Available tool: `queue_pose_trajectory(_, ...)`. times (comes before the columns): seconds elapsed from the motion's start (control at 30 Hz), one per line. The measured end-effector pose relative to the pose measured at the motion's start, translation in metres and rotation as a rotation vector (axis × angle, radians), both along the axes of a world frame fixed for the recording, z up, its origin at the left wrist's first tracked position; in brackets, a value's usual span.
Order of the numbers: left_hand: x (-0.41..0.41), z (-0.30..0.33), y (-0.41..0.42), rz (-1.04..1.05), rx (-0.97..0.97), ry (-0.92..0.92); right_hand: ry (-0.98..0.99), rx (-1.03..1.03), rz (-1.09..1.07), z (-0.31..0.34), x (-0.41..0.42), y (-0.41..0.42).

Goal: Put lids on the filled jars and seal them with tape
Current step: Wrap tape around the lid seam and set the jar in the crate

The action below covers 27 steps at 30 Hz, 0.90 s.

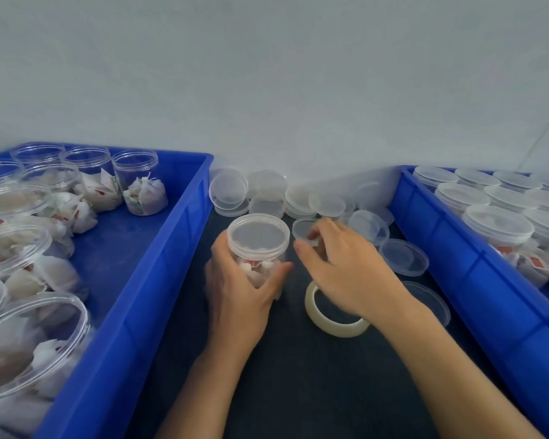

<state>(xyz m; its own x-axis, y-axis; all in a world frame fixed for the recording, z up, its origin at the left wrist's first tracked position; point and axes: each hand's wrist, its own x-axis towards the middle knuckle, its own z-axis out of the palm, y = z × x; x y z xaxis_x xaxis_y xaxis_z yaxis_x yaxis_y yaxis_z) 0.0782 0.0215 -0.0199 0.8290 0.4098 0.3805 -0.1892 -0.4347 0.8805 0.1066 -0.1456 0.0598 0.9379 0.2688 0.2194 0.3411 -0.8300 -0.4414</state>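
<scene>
A clear jar (pixel 260 261) filled with white sachets stands on the dark table, between the two bins. A translucent lid (pixel 258 236) sits on top of it. My left hand (pixel 238 299) is wrapped around the jar's body from the near side. To the right of the jar, my right hand (pixel 346 267) hovers with its fingers loosely curled and apart, the fingertips over a loose lid (pixel 302 229); I see nothing gripped in it. A roll of clear tape (pixel 333 326) lies flat on the table, partly hidden under my right wrist.
The blue bin (pixel 159 274) on the left holds several filled jars without lids (pixel 140 185). On the right, another blue bin (pixel 457 264) holds several lidded jars (pixel 498 223). Several loose lids (pixel 267 191) lie against the wall at the back.
</scene>
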Motion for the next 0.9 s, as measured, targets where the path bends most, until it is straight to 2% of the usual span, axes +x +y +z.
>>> queue_pose_trajectory(0.13, -0.004, 0.004, -0.003, 0.064, 0.136, 0.051, 0.089, -0.252, -0.013, -0.032, -0.023, -0.015)
queue_pose_trajectory(0.23, -0.009, 0.008, -0.005, 0.126, 0.131, 0.043, 0.149, -0.23, 0.041, -0.047, -0.029, -0.019)
queue_pose_trajectory(0.3, -0.012, 0.011, -0.009, 0.188, 0.102, -0.051, 0.129, -0.12, 0.043, -0.05, -0.027, -0.021)
queue_pose_trajectory(0.4, -0.018, 0.019, -0.015, 0.273, 0.185, -0.34, 0.038, 0.176, -0.024, -0.052, -0.025, -0.024)
queue_pose_trajectory(0.5, -0.022, 0.023, -0.024, 0.126, 0.279, -0.489, -0.005, 0.522, -0.086, -0.05, -0.026, -0.021)
queue_pose_trajectory(0.57, -0.024, 0.021, -0.032, 0.001, 0.357, -0.474, 0.008, 0.732, -0.043, -0.049, -0.028, -0.02)
queue_pose_trajectory(0.67, -0.027, 0.021, -0.041, -0.124, 0.37, -0.373, -0.016, 0.915, 0.104, -0.044, -0.034, -0.018)
queue_pose_trajectory(0.9, -0.03, 0.027, -0.039, -0.219, 0.261, -0.223, -0.007, 0.978, 0.259, -0.042, -0.042, -0.013)
